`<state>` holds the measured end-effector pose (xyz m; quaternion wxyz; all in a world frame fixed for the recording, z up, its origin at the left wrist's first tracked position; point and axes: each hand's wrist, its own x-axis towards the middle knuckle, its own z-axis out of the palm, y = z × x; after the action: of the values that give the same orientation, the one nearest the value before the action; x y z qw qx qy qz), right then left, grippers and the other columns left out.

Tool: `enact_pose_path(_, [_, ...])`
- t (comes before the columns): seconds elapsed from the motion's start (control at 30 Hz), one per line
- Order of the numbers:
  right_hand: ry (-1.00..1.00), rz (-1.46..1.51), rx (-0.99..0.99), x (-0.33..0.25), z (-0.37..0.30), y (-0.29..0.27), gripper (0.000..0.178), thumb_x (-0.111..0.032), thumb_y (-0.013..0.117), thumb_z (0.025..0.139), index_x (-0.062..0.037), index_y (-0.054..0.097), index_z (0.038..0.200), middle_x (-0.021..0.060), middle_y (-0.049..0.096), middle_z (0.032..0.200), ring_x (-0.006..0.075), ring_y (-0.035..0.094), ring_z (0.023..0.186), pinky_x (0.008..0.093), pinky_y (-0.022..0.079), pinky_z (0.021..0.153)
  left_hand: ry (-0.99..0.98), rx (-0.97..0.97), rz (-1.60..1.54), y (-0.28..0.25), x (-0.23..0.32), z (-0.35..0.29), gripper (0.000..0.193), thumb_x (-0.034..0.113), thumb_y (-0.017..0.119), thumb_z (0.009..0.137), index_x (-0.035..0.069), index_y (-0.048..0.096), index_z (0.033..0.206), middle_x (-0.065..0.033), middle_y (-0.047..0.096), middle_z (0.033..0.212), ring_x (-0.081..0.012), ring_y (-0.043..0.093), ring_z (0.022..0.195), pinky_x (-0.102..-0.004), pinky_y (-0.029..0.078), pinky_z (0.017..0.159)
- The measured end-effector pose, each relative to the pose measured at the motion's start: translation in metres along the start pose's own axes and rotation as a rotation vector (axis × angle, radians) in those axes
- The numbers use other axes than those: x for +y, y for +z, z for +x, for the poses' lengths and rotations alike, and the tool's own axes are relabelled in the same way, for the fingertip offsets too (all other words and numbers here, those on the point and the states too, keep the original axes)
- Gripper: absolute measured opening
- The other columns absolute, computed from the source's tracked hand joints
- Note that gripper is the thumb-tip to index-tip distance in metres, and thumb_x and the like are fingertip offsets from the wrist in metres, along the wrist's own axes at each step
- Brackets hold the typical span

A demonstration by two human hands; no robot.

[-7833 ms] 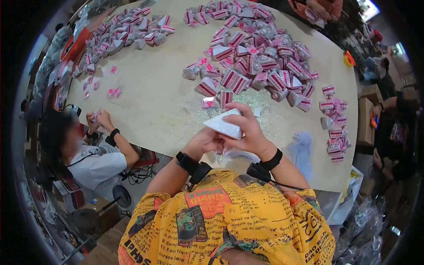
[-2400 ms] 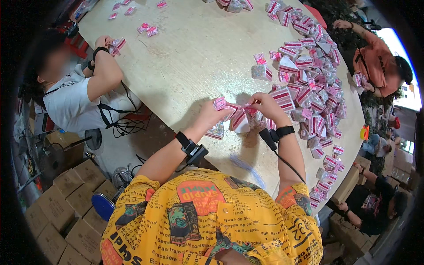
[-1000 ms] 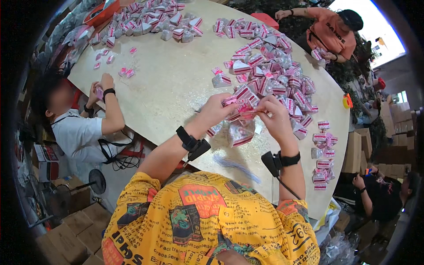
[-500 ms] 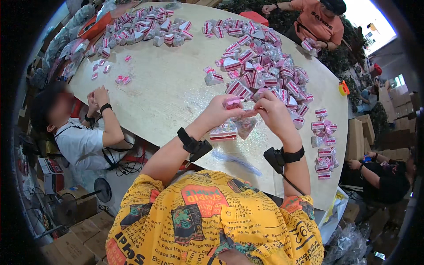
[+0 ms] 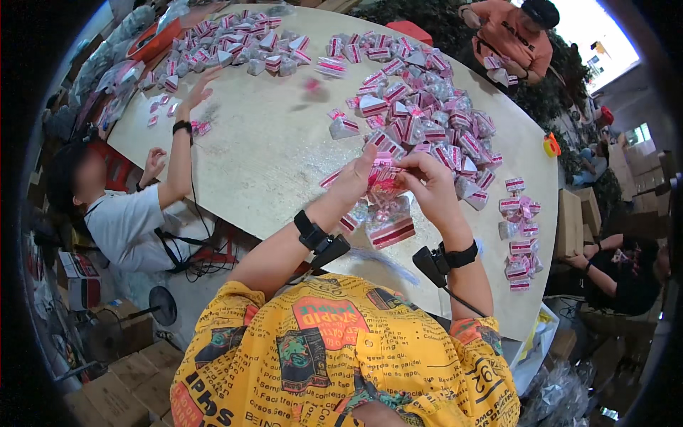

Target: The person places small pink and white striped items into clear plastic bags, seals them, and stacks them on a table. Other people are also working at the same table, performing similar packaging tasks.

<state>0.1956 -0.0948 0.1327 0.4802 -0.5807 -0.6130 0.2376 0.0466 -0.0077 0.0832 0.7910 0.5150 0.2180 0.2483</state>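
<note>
My left hand (image 5: 351,182) is closed around a bunch of small bags with pink-and-white header cards. The thumb and fingers of my right hand (image 5: 431,179) pinch the bright pink top (image 5: 385,178) of this bunch, close to the left fingers. Below my hands hangs a clear bag (image 5: 388,222) with a red-striped white card, and pink bits show inside it. More of the bunch is partly hidden behind my left hand. Just beyond my hands lies a large heap of similar clear bags (image 5: 434,121) with striped cards.
A second heap of bags (image 5: 231,39) lies at the far left. Several bags (image 5: 521,235) form a column at the right edge of the table (image 5: 249,164). A co-worker (image 5: 135,213) reaches over the table at left. A blurred pink packet (image 5: 313,85) is above the tabletop. An orange tape dispenser (image 5: 552,144) sits at right.
My hands have come closer together, and the hanging bag has swung and turned. The left co-worker's arm has stretched forward. A blurred pink packet and a blurred bag have appeared near the far heaps.
</note>
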Motion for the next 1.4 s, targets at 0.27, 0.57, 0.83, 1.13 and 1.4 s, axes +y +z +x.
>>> enact_pose_path(0.27, [0.263, 0.291, 0.2, 0.019, -0.007, 0.02, 0.013, 0.004, 0.061, 0.077, 0.0053, 0.061, 0.09, 0.0064, 0.064, 0.076, 0.0111, 0.063, 0.07, 0.0229, 0.051, 0.063, 0.227, 0.047, -0.014, 0.01, -0.011, 0.011, 0.063, 0.057, 0.027, 0.092, 0.002, 0.054, 0.11, -0.0051, 0.061, 0.097, -0.0107, 0.058, 0.085, -0.0248, 0.047, 0.077])
enact_pose_path(0.57, [0.255, 0.26, 0.206, 0.019, -0.01, 0.014, 0.008, 0.003, 0.061, 0.076, 0.0047, 0.061, 0.084, 0.0069, 0.064, 0.072, 0.01, 0.061, 0.064, 0.0221, 0.05, 0.059, 0.132, 0.188, -0.168, 0.009, -0.038, 0.024, 0.045, 0.045, 0.037, 0.094, 0.005, 0.055, 0.104, -0.0043, 0.061, 0.089, -0.0117, 0.06, 0.078, -0.028, 0.05, 0.071])
enact_pose_path(0.83, [0.417, 0.339, 0.147, 0.016, -0.009, 0.005, 0.006, 0.002, 0.063, 0.076, 0.0037, 0.061, 0.081, 0.0056, 0.062, 0.07, 0.0087, 0.059, 0.059, 0.0204, 0.047, 0.053, 0.118, 0.252, -0.239, 0.0, -0.068, 0.042, 0.043, 0.044, 0.039, 0.093, 0.005, 0.055, 0.1, -0.0053, 0.062, 0.086, -0.0133, 0.061, 0.075, -0.0286, 0.051, 0.07])
enact_pose_path(1.13, [0.345, 0.399, 0.236, 0.019, -0.006, 0.007, 0.008, 0.002, 0.064, 0.075, 0.0028, 0.06, 0.082, 0.0032, 0.06, 0.067, 0.0069, 0.055, 0.057, 0.0201, 0.045, 0.053, 0.085, 0.163, -0.299, 0.007, -0.056, 0.041, 0.042, 0.042, 0.036, 0.095, 0.005, 0.052, 0.104, -0.0063, 0.061, 0.09, -0.015, 0.061, 0.079, -0.0307, 0.051, 0.073])
enact_pose_path(1.4, [0.425, 0.427, 0.135, 0.021, -0.01, -0.003, 0.005, 0.001, 0.063, 0.076, 0.0022, 0.06, 0.079, 0.0032, 0.06, 0.068, 0.0075, 0.056, 0.058, 0.0204, 0.045, 0.053, -0.014, 0.177, -0.515, 0.028, -0.013, 0.021, 0.041, 0.041, 0.039, 0.094, 0.004, 0.055, 0.102, -0.0072, 0.061, 0.09, -0.0162, 0.061, 0.081, -0.0314, 0.051, 0.073])
